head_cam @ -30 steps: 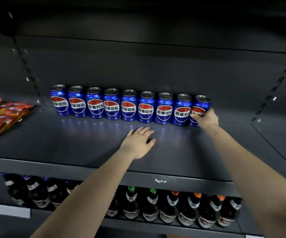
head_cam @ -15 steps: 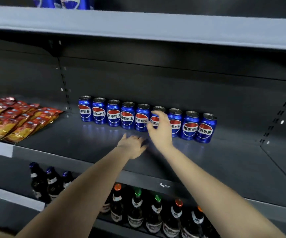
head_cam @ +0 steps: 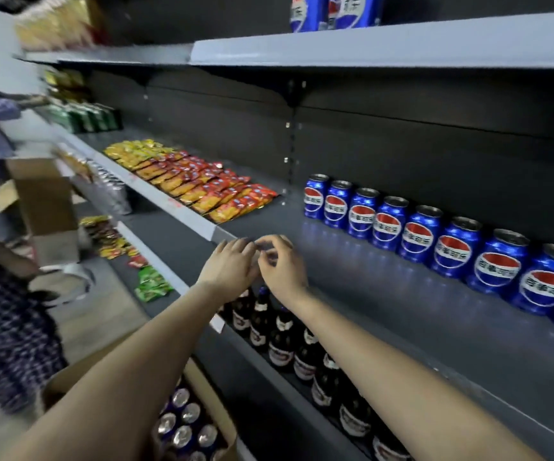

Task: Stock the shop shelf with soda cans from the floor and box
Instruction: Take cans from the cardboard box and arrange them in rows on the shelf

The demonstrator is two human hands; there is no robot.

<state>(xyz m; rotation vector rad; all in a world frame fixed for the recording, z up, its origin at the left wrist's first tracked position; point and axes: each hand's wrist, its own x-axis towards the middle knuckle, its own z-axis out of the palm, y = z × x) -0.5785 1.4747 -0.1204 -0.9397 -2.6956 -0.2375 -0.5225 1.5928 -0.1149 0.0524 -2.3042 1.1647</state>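
Here, blue cans (head_cam: pixel 422 237) line the dark shelf (head_cam: pixel 402 321).

Our left hand (head_cam: pixel 229 267) and right hand (head_cam: pixel 284 271) are bare. Our left forearm (head_cam: pixel 129 371) and right forearm (head_cam: pixel 385 361) are bare too, uncovered along all their visible length. The fingers are slim; blur hides finer detail.

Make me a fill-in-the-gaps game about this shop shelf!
The soda cans lined up on the shelf are coloured ____.
On the shelf below them stand dark ____.
The cardboard box on the floor holds more ____.
The left hand and right hand hold ____.
Missing words: blue; bottles; cans; nothing.
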